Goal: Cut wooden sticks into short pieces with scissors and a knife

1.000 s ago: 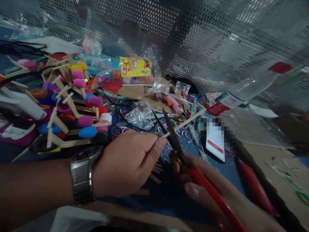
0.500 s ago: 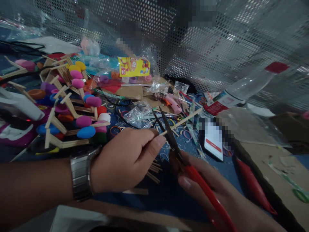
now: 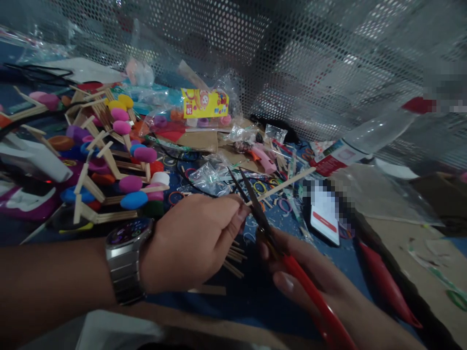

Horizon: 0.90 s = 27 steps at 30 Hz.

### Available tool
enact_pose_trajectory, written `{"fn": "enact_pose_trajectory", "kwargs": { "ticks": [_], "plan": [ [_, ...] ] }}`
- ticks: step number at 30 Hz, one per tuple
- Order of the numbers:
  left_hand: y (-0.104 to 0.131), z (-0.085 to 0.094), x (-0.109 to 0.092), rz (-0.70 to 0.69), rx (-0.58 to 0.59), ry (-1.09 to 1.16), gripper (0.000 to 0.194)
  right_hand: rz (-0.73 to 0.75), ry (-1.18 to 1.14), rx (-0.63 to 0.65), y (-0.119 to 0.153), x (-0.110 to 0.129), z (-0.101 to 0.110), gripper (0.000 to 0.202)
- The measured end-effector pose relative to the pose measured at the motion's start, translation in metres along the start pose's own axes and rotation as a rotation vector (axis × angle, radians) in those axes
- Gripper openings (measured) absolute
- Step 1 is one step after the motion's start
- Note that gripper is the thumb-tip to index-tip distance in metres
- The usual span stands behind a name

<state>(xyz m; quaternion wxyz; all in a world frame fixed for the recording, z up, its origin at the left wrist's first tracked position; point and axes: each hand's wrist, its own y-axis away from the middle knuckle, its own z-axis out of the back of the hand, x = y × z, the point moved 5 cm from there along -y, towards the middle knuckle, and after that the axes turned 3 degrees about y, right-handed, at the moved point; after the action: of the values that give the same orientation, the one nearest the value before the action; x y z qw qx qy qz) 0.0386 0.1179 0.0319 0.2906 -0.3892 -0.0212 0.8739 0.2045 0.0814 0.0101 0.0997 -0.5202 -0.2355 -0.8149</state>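
Observation:
My left hand (image 3: 197,238), with a watch on its wrist, pinches one end of a thin flat wooden stick (image 3: 286,183). The stick slants up to the right, its far end near the bottle's label. Red-handled scissors (image 3: 310,282) are gripped in my right hand (image 3: 292,272). Their dark blades point up and left, slightly parted, with the stick crossing them close to my left fingertips. Several loose wooden sticks (image 3: 235,257) lie on the blue table beneath my hands, and one short flat piece (image 3: 209,290) rests nearer the front edge.
Wooden-stick frames with coloured foam-like discs (image 3: 133,199) crowd the left. A plastic bottle (image 3: 350,150) leans at the right, above a phone (image 3: 324,218). A red object (image 3: 390,287) lies lower right. Behind are a yellow packet (image 3: 205,103) and a perforated metal screen (image 3: 233,29).
The view has shifted slightly. My left wrist has turned so the watch face shows. The stick sits a little further right, and the scissor blades still straddle it near my left fingers.

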Motion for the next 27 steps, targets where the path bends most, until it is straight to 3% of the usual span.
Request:
{"fn": "enact_pose_trajectory", "kwargs": {
  "ticks": [8,14,17,27],
  "plan": [
    [-0.0016,-0.0006,-0.0010,0.069,0.050,0.188,0.040,-0.009,0.110,-0.016,0.0015,-0.0015,-0.0020,0.029],
    [-0.0029,0.0035,0.0011,-0.051,-0.045,-0.066,0.034,0.011,0.035,-0.016,-0.0003,-0.0011,-0.0010,0.027],
    [-0.0027,0.0028,0.0002,-0.097,-0.030,-0.156,0.032,0.004,-0.026,-0.031,-0.0015,-0.0001,-0.0008,0.027],
    [-0.0001,0.0023,-0.0014,-0.101,-0.019,-0.082,0.042,0.024,-0.012,-0.015,-0.0003,0.0024,-0.0008,0.019]
  ]
}}
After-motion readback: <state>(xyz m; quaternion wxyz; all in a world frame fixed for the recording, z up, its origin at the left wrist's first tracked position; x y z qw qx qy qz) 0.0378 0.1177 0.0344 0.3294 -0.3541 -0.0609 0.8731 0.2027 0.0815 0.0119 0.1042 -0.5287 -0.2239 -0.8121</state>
